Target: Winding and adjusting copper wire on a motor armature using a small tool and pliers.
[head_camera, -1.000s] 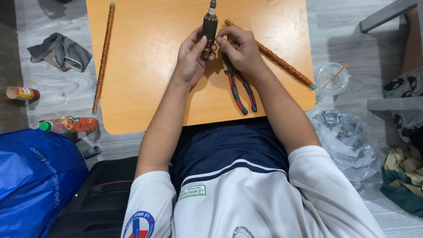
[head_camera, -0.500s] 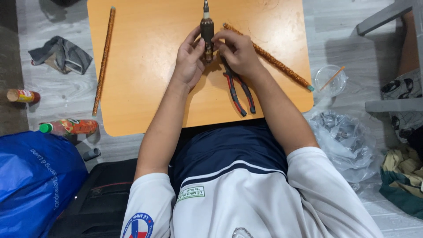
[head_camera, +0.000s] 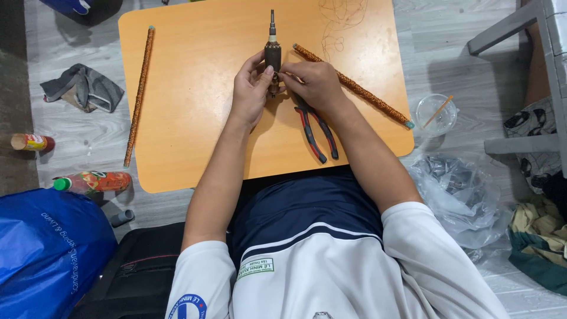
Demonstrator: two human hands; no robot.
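motor part [head_camera: 273,56] lower end hid by fingers [head_camera: 260,80] | pliers [head_camera: 316,133] head under right hand [head_camera: 316,85]

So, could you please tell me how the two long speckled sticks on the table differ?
The left stick lies nearly straight along the table's left edge, apart from both hands. The right stick lies diagonally, passing behind the right hand. Both are thin, orange-brown and speckled.

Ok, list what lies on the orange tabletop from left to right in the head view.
Long glittery stick → left hand → dark cylindrical motor part with a shaft, held by both hands → right hand → second glittery stick, slanting towards the table's right edge.
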